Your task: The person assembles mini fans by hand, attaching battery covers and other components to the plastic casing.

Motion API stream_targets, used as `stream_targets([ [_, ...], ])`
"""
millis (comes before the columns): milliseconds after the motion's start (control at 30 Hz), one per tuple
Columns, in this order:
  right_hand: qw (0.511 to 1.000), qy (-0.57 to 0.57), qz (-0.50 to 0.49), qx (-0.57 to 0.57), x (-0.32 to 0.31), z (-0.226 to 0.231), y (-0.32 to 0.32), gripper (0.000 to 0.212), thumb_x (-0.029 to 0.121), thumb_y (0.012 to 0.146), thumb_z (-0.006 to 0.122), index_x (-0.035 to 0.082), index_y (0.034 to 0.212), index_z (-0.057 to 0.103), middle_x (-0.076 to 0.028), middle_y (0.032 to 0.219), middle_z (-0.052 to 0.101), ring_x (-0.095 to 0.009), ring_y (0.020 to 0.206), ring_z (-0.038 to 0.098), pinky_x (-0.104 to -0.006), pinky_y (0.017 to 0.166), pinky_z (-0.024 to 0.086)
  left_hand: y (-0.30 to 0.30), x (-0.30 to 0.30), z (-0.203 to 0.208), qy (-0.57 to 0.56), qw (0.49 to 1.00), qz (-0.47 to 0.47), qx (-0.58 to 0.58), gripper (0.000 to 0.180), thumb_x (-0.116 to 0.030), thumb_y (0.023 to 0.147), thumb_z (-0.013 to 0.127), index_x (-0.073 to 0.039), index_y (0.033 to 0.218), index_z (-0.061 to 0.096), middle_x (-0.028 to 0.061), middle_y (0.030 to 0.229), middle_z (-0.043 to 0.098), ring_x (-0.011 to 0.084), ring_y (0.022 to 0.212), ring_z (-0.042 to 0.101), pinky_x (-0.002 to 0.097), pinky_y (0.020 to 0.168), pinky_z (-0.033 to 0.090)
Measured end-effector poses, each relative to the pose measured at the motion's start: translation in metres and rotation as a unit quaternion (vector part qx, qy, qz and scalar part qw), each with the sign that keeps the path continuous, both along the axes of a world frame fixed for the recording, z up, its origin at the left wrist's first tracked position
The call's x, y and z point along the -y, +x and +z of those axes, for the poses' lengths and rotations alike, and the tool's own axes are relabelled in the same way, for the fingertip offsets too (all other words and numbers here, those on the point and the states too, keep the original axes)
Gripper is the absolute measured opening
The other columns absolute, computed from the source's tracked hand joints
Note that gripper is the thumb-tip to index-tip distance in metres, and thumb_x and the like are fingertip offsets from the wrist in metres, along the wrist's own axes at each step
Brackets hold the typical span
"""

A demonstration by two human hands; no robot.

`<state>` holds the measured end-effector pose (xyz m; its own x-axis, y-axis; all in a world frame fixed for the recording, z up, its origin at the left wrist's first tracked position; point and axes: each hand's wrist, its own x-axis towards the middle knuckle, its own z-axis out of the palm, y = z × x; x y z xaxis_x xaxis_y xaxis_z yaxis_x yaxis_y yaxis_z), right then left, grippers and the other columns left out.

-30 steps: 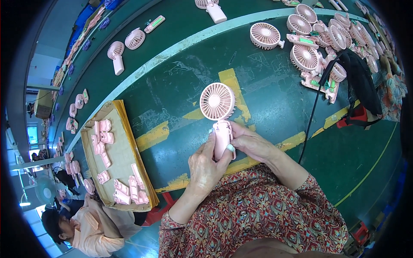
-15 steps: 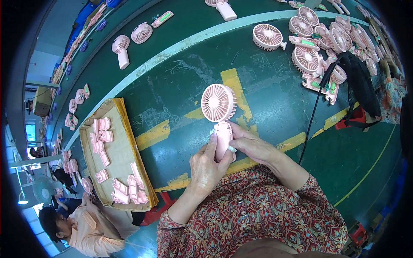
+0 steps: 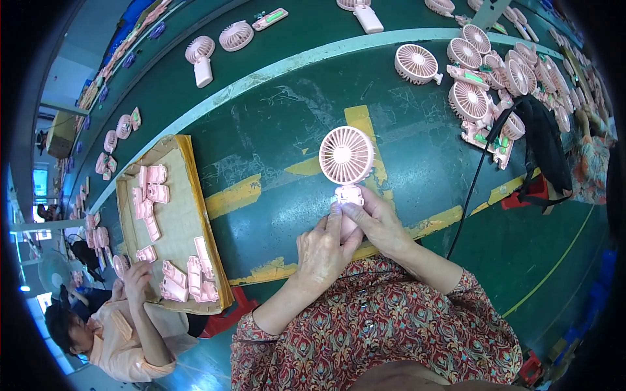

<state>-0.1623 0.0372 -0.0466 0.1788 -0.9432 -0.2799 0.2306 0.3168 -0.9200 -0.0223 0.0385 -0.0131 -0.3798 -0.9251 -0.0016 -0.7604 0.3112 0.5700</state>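
Observation:
A pink handheld fan (image 3: 346,155) stands out in front of me, its round slatted head pointing away and its handle toward my body. My left hand (image 3: 326,251) is closed round the handle from the left, the thumb and fingers near its upper part. From the right my right hand (image 3: 381,228) grips the same handle, with its thumb pressed on the front face just below the neck. Fingers cover most of the lower handle. The fan is held above the green worktable (image 3: 280,156).
At left, a shallow cardboard box (image 3: 171,228) holds several pink casing pieces; a co-worker's hand (image 3: 137,280) reaches its edge. Fan heads (image 3: 469,98) and open handles pile up at right, beside a black bag (image 3: 548,143) and cable. More fans (image 3: 203,68) lie beyond the pale rail.
Both hands shift slightly right with the fan, and the right thumb slides up toward its neck. The co-worker's hand now reaches the box edge. Fans beyond the rail appear farther right.

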Motion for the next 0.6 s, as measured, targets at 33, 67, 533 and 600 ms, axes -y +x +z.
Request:
stream_targets([
  [33, 1.0, -0.002, 0.005, -0.004, -0.001, -0.003, 0.0, 0.04, 0.02, 0.094, 0.051, 0.0, 0.126, 0.042, -0.007, 0.113, 0.054, -0.013, 0.105, 0.051, -0.0278, 0.091, 0.043, -0.001, 0.0, 0.002, 0.002, 1.0, 0.0, -0.018, 0.056, -0.023, 0.077, 0.068, 0.011, 0.117, 0.049, 0.0224, 0.078, 0.064, 0.0347, 0.062, 0.065, 0.0412, 0.053, 0.053],
  [67, 0.998, 0.017, -0.021, 0.061, -0.001, -0.005, -0.001, 0.039, 0.019, 0.094, 0.052, 0.0, 0.126, 0.043, -0.007, 0.114, 0.054, -0.013, 0.104, 0.052, -0.0276, 0.091, 0.043, 0.0, 0.0, 0.003, 0.004, 0.999, 0.0, -0.036, 0.053, -0.024, 0.079, 0.067, 0.01, 0.116, 0.05, 0.0218, 0.08, 0.064, 0.0333, 0.064, 0.066, 0.0403, 0.055, 0.053],
  [533, 0.981, -0.004, -0.046, 0.191, -0.003, 0.02, -0.01, 0.046, 0.014, 0.09, 0.057, 0.001, 0.128, 0.036, -0.016, 0.124, 0.051, -0.025, 0.115, 0.052, -0.04, 0.099, 0.041, 0.005, 0.009, -0.016, 0.174, 0.944, -0.03, -0.278, 0.039, -0.031, 0.086, 0.056, 0.006, 0.097, 0.052, 0.0225, 0.073, 0.062, 0.0352, 0.065, 0.064, 0.0402, 0.058, 0.051],
  [600, 0.98, -0.004, -0.053, 0.193, -0.004, 0.023, -0.01, 0.046, 0.014, 0.089, 0.058, 0.001, 0.128, 0.036, -0.017, 0.122, 0.052, -0.025, 0.113, 0.053, -0.0397, 0.098, 0.043, 0.003, 0.007, -0.012, 0.102, 0.959, -0.041, -0.261, 0.036, -0.026, 0.083, 0.057, 0.008, 0.093, 0.052, 0.0219, 0.064, 0.059, 0.0395, 0.058, 0.061, 0.0436, 0.053, 0.051],
])
